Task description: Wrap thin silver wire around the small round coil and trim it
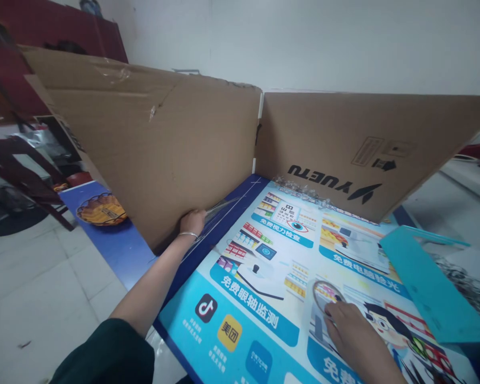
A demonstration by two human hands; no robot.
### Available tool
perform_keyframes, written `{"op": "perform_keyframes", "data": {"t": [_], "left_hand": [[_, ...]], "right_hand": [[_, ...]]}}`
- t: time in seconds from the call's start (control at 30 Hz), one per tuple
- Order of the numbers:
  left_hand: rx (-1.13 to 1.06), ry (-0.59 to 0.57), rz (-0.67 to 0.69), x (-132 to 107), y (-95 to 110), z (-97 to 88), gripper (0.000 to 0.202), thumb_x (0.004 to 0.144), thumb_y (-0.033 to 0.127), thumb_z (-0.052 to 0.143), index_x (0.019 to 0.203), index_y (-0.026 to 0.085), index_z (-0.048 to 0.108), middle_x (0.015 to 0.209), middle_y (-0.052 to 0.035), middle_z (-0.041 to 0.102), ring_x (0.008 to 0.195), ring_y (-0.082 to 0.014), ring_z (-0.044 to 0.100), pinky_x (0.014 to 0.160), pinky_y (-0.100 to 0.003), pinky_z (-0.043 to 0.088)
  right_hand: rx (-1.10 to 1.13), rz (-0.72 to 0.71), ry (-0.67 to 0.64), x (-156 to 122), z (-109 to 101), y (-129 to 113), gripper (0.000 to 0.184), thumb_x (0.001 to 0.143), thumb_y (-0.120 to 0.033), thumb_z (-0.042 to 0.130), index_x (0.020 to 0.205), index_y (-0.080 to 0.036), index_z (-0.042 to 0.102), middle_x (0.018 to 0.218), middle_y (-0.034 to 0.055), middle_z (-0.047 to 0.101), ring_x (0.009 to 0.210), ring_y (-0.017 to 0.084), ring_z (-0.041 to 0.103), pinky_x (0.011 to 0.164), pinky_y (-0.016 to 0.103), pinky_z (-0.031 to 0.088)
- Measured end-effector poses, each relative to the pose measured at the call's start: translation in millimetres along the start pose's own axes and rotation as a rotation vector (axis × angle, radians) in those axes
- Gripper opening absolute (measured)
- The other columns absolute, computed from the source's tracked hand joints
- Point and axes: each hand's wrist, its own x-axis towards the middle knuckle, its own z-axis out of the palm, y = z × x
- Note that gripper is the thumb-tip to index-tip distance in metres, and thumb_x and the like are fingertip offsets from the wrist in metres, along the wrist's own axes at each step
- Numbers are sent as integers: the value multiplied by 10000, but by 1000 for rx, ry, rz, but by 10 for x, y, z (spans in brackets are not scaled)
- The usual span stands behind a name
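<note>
My left hand (192,223), with a bracelet at the wrist, is closed low against the left cardboard panel (156,144). Clear plastic strip (220,208) runs from its fingers along the dark blue border of a printed poster board (180,277). My right hand (348,325) rests over the board, fingers bent. At its fingertips is a grey-rimmed ring shape (316,292); I cannot tell whether it is loose or printed. A second cardboard panel (324,133) with upside-down YUETU lettering stands at the back right, meeting the left panel at a corner.
Crumpled clear plastic (300,192) lies along the right panel's foot. At right, a turquoise flap or tray (428,288) sits beside tangled silvery strands (464,288). A blue sheet with a basket picture (102,209), a dark wooden chair (32,165) and the tiled floor (44,282) are at left.
</note>
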Motion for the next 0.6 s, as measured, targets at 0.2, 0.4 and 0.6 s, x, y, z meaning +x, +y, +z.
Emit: {"op": "perform_keyframes", "data": {"t": [0.2, 0.4, 0.6], "left_hand": [[37, 49, 73, -59, 55, 11, 315, 967, 226, 352, 1011, 125, 648, 1099, -178, 627, 1134, -274, 520, 969, -429, 395], [90, -35, 105, 25, 31, 25, 305, 904, 325, 542, 1157, 157, 563, 1191, -96, 573, 1027, -214, 582, 875, -432, 497], [130, -136, 153, 91, 99, -7, 319, 903, 318, 546, 1177, 156, 551, 1192, -98, 570, 1014, -216, 587, 853, -426, 510]], "right_hand": [[40, -18, 11, -87, 21, 80, 257, 858, -288, 462, 1022, -187, 632, 967, 121, 652, 917, 276, 599, 755, 389, 481], [50, -11, -15, -92, 32, 112, 262, 854, -305, 486, 1025, -196, 652, 988, 123, 660, 936, 280, 609, 770, 389, 498], [81, -9, -55, -96, 24, 144, 265, 867, -317, 484, 1049, -211, 644, 1012, 122, 652, 947, 280, 605, 748, 373, 495]]}}
